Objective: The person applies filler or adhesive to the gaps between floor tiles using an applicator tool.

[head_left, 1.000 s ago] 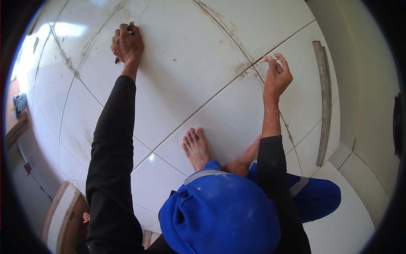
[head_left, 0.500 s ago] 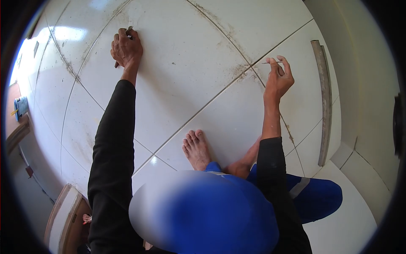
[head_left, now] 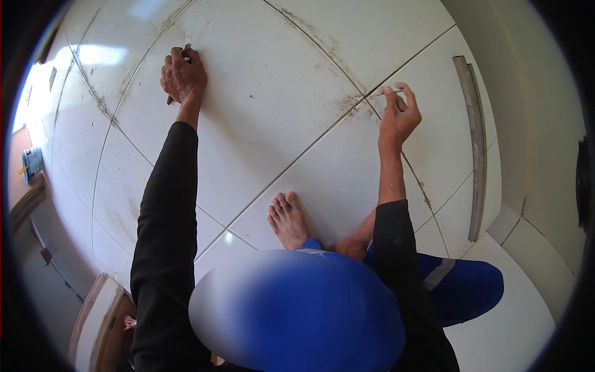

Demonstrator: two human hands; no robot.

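Observation:
My left hand (head_left: 183, 77) is closed around a small tool on the white tiled floor (head_left: 260, 124). The tool's brown end (head_left: 170, 100) sticks out below the fist and a greyish tip (head_left: 188, 47) shows past the fingers; its kind is hidden. My right hand (head_left: 398, 121) pinches a thin pointed tool (head_left: 377, 94) between thumb and forefinger. Its tip lies at the crossing of the dark grout lines, where loose brown dirt (head_left: 353, 104) is scattered.
A long grey strip (head_left: 476, 149) lies on the floor at the right, near the wall (head_left: 545, 124). My bare foot (head_left: 288, 217) rests on the tiles. At the left are a blue object (head_left: 32, 162) and a wooden frame (head_left: 93, 322).
My right hand has moved slightly left, bringing the thin tool's tip to the grout crossing. My left hand keeps its grip in nearly the same place.

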